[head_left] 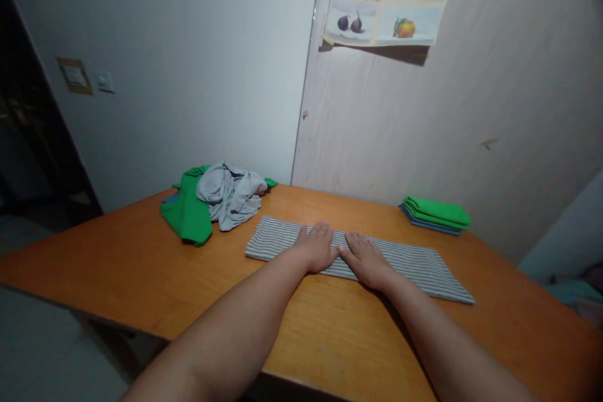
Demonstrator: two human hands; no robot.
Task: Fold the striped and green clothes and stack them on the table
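Observation:
A grey and white striped cloth (pixel 424 267), folded into a long flat strip, lies across the orange-brown wooden table (pixel 320 333). My left hand (pixel 316 248) rests flat on it, left of its middle, with the fingers stretched away from me. Close beside it, my right hand (pixel 366 257) is pressed flat on the same cloth, fingers also extended. The two thumbs almost meet between the hands. Neither hand grasps anything, and part of the cloth is hidden under the palms and wrists.
Crumpled green cloth (pixel 191 210) and grey cloth (pixel 230 195) lie in a heap at the back left. A folded stack of green and blue-grey cloths (pixel 436 213) sits at the back right. Behind the table stands a wall with a fruit poster (pixel 391 0).

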